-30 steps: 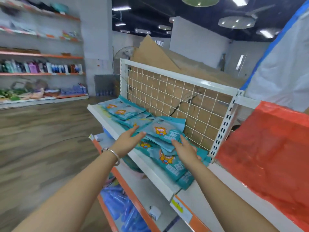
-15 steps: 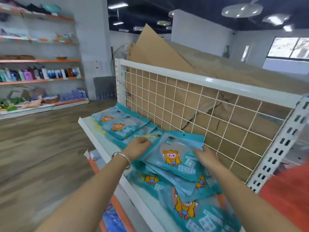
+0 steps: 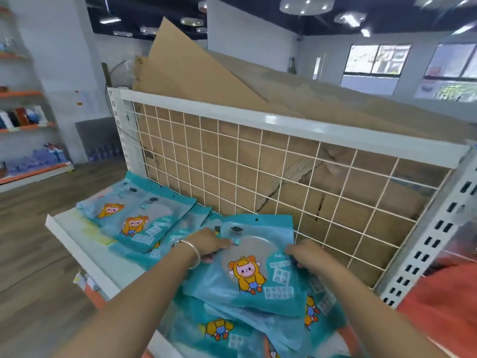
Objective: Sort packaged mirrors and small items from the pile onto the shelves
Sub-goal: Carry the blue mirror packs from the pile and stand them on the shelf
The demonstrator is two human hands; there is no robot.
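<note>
Left hand (image 3: pixel 206 244): fingertips out of my sight at the left edge of the top packet (image 3: pixel 253 264). Right hand (image 3: pixel 309 257): same at its right edge. Lower packets (image 3: pixel 219 329) are mostly covered and cut off by the bottom edge. Packet print is too small for me to read. Orange sheet (image 3: pixel 438 306) is cut by the right edge. Far shelf goods (image 3: pixel 23 120) are blurred; I cannot identify them. Cardboard (image 3: pixel 258 171) sits partly behind the wire grid (image 3: pixel 320 156).

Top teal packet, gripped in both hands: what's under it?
Under the top packet lie more teal packets with the same cartoon print, piled overlapping on the white shelf. The left hand and right hand grip its side edges. Whatever sits beneath its middle is covered.
</note>
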